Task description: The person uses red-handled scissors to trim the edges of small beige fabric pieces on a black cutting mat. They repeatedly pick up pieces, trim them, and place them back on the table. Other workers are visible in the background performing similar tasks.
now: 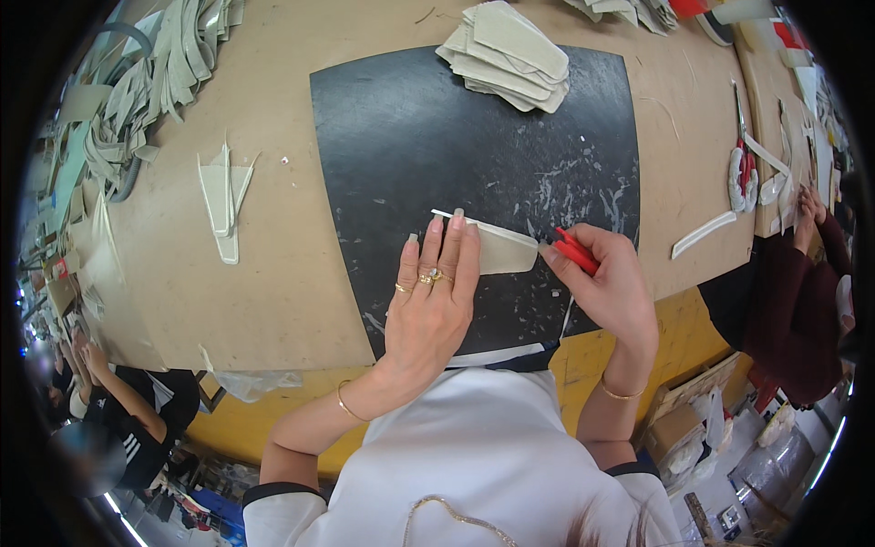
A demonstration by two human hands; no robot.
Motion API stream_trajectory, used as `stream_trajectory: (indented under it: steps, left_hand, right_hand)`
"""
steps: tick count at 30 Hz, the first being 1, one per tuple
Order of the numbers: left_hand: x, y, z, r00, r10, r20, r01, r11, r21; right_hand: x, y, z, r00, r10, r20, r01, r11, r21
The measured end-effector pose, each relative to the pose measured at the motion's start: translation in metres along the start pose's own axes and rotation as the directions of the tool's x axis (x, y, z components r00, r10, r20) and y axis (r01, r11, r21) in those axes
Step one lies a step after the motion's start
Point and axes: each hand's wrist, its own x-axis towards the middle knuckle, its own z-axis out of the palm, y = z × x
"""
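Observation:
My left hand lies flat with its fingers pressing a pale beige cut piece onto a black cutting mat. My right hand grips a red-handled cutting tool whose tip meets the right end of that piece. A thin white offcut strip lies at the mat's near edge, by my left wrist.
A stack of similar beige pieces sits at the mat's far edge. Trimmed scraps lie to the left, a heap of strips at far left. Red scissors and white strips lie right. Other people work at both sides.

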Motion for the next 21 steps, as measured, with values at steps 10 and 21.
stream_trajectory:
  steps: [10, 21]
  left_hand:
    - [0.007, 0.014, 0.000, 0.999, -0.054, -0.008, 0.055, 0.988, 0.143]
    - [0.002, 0.021, -0.002, 1.000, 0.004, -0.021, 0.002, 0.956, 0.292]
  right_hand:
    - [0.001, 0.000, -0.002, 0.999, 0.012, -0.031, -0.014, 0.998, -0.067]
    - [-0.002, 0.001, 0.003, 0.999, 0.022, -0.046, -0.026, 0.996, -0.090]
